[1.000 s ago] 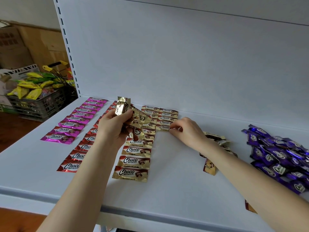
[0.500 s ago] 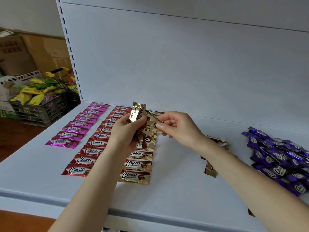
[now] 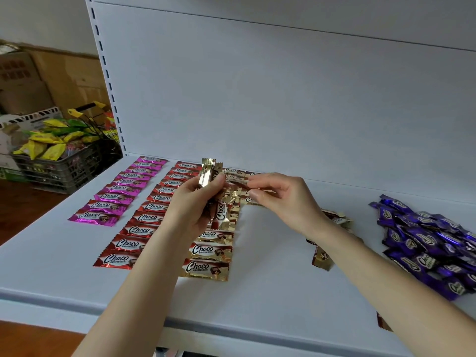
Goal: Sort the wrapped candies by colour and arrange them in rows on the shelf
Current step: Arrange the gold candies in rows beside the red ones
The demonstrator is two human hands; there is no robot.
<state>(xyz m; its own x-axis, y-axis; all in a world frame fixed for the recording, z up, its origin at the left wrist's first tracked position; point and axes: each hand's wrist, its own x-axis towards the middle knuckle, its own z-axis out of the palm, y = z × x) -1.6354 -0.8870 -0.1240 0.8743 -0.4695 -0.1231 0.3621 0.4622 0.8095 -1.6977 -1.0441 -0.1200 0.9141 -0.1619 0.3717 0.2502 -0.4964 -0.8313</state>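
Left hand (image 3: 190, 206) curls around a bunch of gold candies (image 3: 224, 211) above the shelf's (image 3: 257, 292) middle. Right hand (image 3: 280, 199) pinches one gold candy (image 3: 238, 186) from it. Nine pink candies (image 3: 123, 188) line the left edge, and one purple pile (image 3: 425, 238) lies at the right.

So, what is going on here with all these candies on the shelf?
A person is sorting wrapped candies on a white shelf. The left hand holds a bunch of gold candies, and the right hand pinches a single candy from it. A pink row, a red row and a gold row already lie side by side. A purple pile and some loose gold candies wait unsorted on the right.
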